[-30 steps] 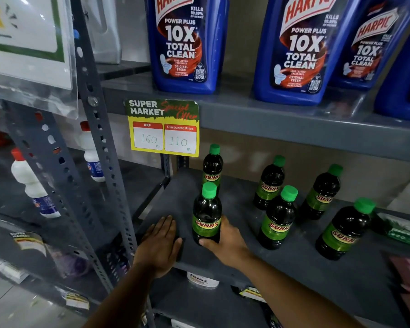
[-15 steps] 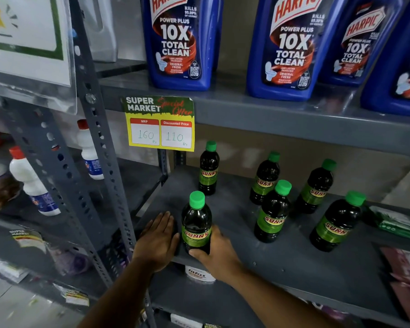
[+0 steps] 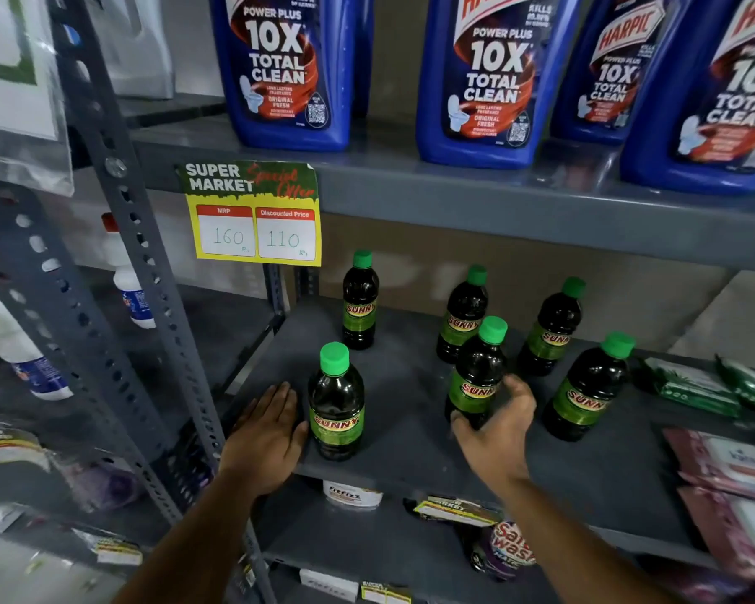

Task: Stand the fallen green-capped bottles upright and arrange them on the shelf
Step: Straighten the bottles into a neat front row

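Several dark SUNNY bottles with green caps stand upright on the grey shelf [image 3: 410, 451]. The front left bottle [image 3: 336, 403] stands alone near the shelf's front edge. My left hand [image 3: 264, 433] lies flat on the shelf just left of it and holds nothing. My right hand [image 3: 497, 433] curls around the lower part of the front middle bottle [image 3: 478, 372], thumb on its left, fingers on its right. Behind stand the back left bottle [image 3: 360, 303], two more bottles [image 3: 462, 320] [image 3: 552, 329], and a front right bottle [image 3: 589, 390].
Big blue Harpic bottles [image 3: 288, 67] fill the upper shelf, whose edge carries a yellow price tag [image 3: 255, 215]. Green packets [image 3: 689, 385] and pink packs [image 3: 732, 481] lie at the shelf's right. A perforated grey upright [image 3: 149, 307] stands at the left, with white bottles [image 3: 125, 272] behind it.
My right hand let go of the front left bottle and moved right onto the front middle bottle. The left hand stayed flat on the shelf.
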A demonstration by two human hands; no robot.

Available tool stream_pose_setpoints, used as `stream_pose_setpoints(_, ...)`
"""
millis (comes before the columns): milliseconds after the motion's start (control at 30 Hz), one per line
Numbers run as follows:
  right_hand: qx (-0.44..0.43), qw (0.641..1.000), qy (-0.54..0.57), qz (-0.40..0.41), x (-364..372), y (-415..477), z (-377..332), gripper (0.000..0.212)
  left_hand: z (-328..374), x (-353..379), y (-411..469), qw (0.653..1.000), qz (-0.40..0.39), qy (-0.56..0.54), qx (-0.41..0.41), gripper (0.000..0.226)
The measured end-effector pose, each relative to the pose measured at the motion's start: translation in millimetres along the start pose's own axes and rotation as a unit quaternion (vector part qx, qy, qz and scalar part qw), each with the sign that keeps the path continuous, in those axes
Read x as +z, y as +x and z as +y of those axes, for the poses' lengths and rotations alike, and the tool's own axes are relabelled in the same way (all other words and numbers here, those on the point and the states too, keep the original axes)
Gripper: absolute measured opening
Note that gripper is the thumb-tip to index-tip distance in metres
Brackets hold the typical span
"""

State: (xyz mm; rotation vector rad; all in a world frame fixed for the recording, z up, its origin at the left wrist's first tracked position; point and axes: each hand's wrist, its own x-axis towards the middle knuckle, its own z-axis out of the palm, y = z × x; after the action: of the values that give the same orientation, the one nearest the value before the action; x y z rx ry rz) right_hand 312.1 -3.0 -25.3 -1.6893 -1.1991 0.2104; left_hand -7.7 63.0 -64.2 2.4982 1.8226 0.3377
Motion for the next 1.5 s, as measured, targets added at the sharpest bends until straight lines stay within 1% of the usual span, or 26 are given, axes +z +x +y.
stream_pose_setpoints(100,0.040,0.992,0.055,-0.108,-11.3,18.1,2.2,0.096,-2.3,2.4,1.4,1.000,-0.012,0.000,-0.001,0.081)
stream_pose_setpoints(133,0.056,0.989,0.058,-0.124,-11.6,20.6,2.5,0.096,-2.4,2.2,0.5,1.000,-0.013,-0.003,-0.002,0.081)
stream_pose_setpoints(233,0.077,0.990,0.028,-0.115,-9.0,23.1,8.9,0.087,0.3,1.4,-3.7,1.000,-0.013,-0.009,-0.003,0.080)
stream_pose_setpoints(267,0.083,0.989,0.020,-0.123,-6.7,22.1,10.5,0.085,0.5,1.8,-4.7,1.000,-0.014,-0.009,-0.003,0.079)
stream_pose_setpoints(367,0.119,0.985,0.017,-0.126,-2.4,18.2,8.8,0.083,0.1,0.9,-2.6,1.000,-0.009,-0.013,-0.005,0.079)
stream_pose_setpoints(467,0.120,0.986,0.007,-0.116,-2.4,14.9,1.8,0.080,-0.6,-2.2,0.0,1.000,-0.008,-0.005,-0.006,0.079)
stream_pose_setpoints(733,0.110,0.983,0.000,-0.147,-16.2,-16.2,-3.5,0.074,2.1,-4.1,-2.1,1.000,-0.003,0.005,-0.001,0.080)
stream_pose_setpoints(1100,0.105,0.980,0.004,-0.170,-25.7,-35.9,-7.7,0.075,2.7,-5.4,-1.8,1.000,-0.010,0.006,0.001,0.080)
stream_pose_setpoints(1167,0.093,0.980,0.020,-0.177,-27.7,-37.8,-7.9,0.082,1.5,-4.5,-1.4,1.000,-0.010,0.006,0.001,0.080)
stream_pose_setpoints(1200,0.076,0.980,0.036,-0.180,-29.3,-40.4,-6.5,0.091,1.0,-3.9,-0.6,1.000,-0.009,0.005,0.001,0.080)
stream_pose_setpoints(1233,0.050,0.982,0.062,-0.169,-30.7,-44.0,-3.6,0.101,-0.1,-2.6,-0.8,1.000,-0.010,0.004,0.000,0.079)
stream_pose_setpoints(1267,0.022,0.987,0.091,-0.132,-32.0,-46.7,0.3,0.106,-0.8,-1.9,0.0,1.000,-0.009,0.005,0.000,0.078)
stream_pose_setpoints(1300,0.003,0.990,0.117,-0.078,-33.3,-48.1,5.9,0.103,-2.1,-0.4,0.4,1.000,-0.009,0.005,0.000,0.078)
stream_pose_setpoints(1333,-0.006,0.992,0.125,-0.018,-35.7,-47.0,10.1,0.096,-2.9,0.5,0.8,1.000,-0.009,0.006,-0.001,0.078)
stream_pose_setpoints(1367,-0.005,0.992,0.116,0.043,-39.8,-41.6,15.3,0.088,-2.7,0.9,1.3,1.000,-0.011,0.006,-0.001,0.078)
stream_pose_setpoints(1400,0.008,0.991,0.091,0.101,-44.4,-32.7,20.8,0.085,-2.8,1.0,1.3,1.000,-0.013,0.005,-0.001,0.078)
stream_pose_setpoints(1433,0.031,0.986,0.062,0.151,-51.2,-20.9,24.7,0.086,-2.4,1.4,1.6,1.000,-0.015,0.003,-0.001,0.078)
stream_pose_setpoints(1467,0.063,0.980,0.032,0.185,-59.0,-8.4,27.4,0.089,-2.6,1.3,1.4,1.000,-0.015,0.002,-0.002,0.079)
stream_pose_setpoints(1500,0.100,0.975,0.009,0.200,-66.9,2.9,30.8,0.092,-2.5,0.8,1.4,1.000,-0.014,0.001,-0.002,0.080)
